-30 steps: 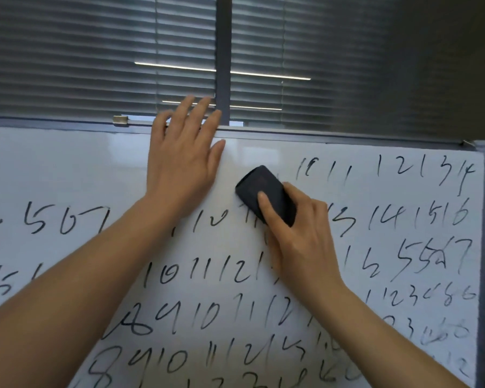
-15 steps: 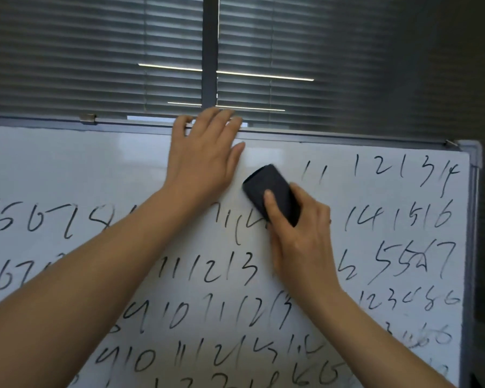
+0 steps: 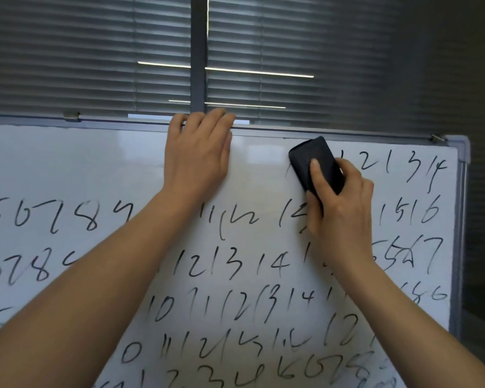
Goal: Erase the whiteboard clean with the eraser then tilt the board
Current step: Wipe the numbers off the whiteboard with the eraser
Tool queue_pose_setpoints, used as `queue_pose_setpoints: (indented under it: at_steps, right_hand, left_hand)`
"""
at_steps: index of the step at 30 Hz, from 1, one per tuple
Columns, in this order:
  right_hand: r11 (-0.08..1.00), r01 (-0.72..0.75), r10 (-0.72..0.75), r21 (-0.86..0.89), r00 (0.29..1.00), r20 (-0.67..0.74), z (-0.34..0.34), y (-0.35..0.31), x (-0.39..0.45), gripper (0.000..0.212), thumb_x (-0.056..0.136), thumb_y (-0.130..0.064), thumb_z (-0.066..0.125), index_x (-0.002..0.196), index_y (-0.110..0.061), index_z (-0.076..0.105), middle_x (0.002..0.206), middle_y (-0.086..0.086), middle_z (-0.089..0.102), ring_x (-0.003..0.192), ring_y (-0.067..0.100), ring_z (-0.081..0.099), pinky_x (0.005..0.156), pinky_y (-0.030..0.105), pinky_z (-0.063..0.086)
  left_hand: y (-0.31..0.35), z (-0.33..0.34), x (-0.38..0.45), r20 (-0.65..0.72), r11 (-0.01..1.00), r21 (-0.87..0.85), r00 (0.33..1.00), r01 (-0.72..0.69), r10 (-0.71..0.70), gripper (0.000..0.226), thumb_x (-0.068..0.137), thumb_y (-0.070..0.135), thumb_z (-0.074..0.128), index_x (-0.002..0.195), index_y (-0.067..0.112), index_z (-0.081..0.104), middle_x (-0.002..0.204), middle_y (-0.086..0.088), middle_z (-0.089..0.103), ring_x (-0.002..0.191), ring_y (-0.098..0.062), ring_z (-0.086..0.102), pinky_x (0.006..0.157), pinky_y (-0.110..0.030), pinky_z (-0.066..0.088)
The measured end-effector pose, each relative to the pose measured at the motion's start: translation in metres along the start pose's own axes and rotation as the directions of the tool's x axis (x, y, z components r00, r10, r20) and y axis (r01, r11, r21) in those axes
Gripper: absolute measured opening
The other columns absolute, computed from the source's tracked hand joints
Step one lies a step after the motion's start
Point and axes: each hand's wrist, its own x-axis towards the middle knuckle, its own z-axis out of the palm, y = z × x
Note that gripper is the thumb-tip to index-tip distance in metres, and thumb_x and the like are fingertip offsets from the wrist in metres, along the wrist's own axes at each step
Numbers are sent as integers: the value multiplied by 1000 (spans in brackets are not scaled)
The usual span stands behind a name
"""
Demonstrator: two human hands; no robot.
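Note:
A whiteboard (image 3: 81,161) with a grey frame fills the lower view, covered in rows of black handwritten numbers. Its top row is wiped blank from the left up to the eraser. My right hand (image 3: 342,208) grips a black eraser (image 3: 314,163) and presses it against the board near the top right, just left of the numbers "1 2 1 3 14". My left hand (image 3: 198,155) lies on the board's upper middle with its fingertips curled over the top frame edge.
Behind the board hang closed grey window blinds (image 3: 95,51) with a dark vertical post (image 3: 198,51) between them. Metal clips (image 3: 72,115) sit on the board's top frame. The frame's right edge (image 3: 459,219) stands near a dark wall.
My right hand slid the eraser right and up along the top row, wiping away "10 11". My left hand moved up to hook over the top frame. The camera turned to the left.

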Motion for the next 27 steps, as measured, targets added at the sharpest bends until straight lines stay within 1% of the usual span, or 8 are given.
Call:
queue_pose_setpoints:
  at_steps: [3, 7, 9, 12, 15, 18, 22, 27]
  right_hand:
    - [999, 14, -14, 37, 1000, -6, 5, -11, -6, 50, 84, 4, 64, 132, -6, 55, 130, 32, 46, 102, 48, 47, 80, 52, 47]
    - [974, 226, -227, 31, 973, 38, 6, -16, -25, 50, 78, 10, 66, 125, 0, 60, 124, 36, 52, 94, 50, 54, 77, 50, 50]
    - [959, 284, -285, 14, 956, 72, 1, -6, -27, 54, 73, 14, 67, 124, -1, 61, 123, 34, 53, 92, 48, 55, 74, 49, 50]
    - [975, 221, -220, -8, 972, 84, -7, 17, -15, 60, 72, 15, 66, 129, -3, 58, 129, 33, 49, 96, 49, 51, 74, 51, 49]
    - [996, 88, -88, -19, 995, 40, -12, 34, -3, 56, 79, 10, 66, 132, -6, 56, 131, 32, 46, 100, 48, 47, 78, 53, 49]
    - [999, 50, -50, -12, 999, 8, -12, 38, 0, 50, 83, 6, 64, 132, -6, 56, 131, 32, 46, 101, 48, 46, 80, 52, 48]
    - [996, 90, -91, 25, 995, 38, -9, 32, -9, 49, 85, 7, 61, 133, -5, 54, 132, 33, 45, 101, 49, 47, 80, 53, 48]
    - [965, 257, -260, 47, 961, 92, -9, 24, -28, 57, 74, 18, 63, 127, -1, 58, 129, 34, 49, 101, 51, 52, 81, 51, 49]
  left_hand:
    - [-1, -1, 1, 23, 1000, 14, 1000, 7, -7, 40, 105, 25, 31, 137, 13, 52, 139, -4, 54, 113, -27, 52, 101, -38, 27]
    - [-2, 0, 0, 26, 999, 40, 1000, 3, -5, 41, 105, 26, 29, 138, 13, 52, 136, -5, 55, 112, -28, 52, 100, -38, 26]
    - [0, 0, 0, 16, 999, 38, 1000, -5, 5, 41, 105, 26, 31, 136, 12, 53, 133, -6, 57, 109, -28, 53, 98, -38, 26]
    - [3, -1, 1, 3, 999, 35, 1000, -9, 9, 39, 105, 25, 33, 134, 11, 55, 127, -9, 60, 105, -30, 54, 95, -39, 27]
    - [3, -2, 0, -1, 1000, 26, 1000, 4, -4, 39, 105, 25, 33, 132, 9, 56, 125, -10, 60, 103, -32, 54, 94, -41, 29]
    - [3, -2, 0, 7, 999, 30, 1000, 17, -17, 40, 104, 29, 33, 132, 10, 55, 126, -9, 60, 104, -31, 53, 96, -42, 30]
    - [16, 0, 2, 36, 997, 53, 997, 60, -62, 45, 103, 36, 32, 136, 12, 51, 131, -9, 56, 114, -31, 50, 102, -45, 26]
    - [53, 5, 19, 122, 999, 51, 992, -16, 10, 53, 101, 41, 20, 141, 16, 45, 143, -5, 47, 135, -28, 36, 111, -44, 17]
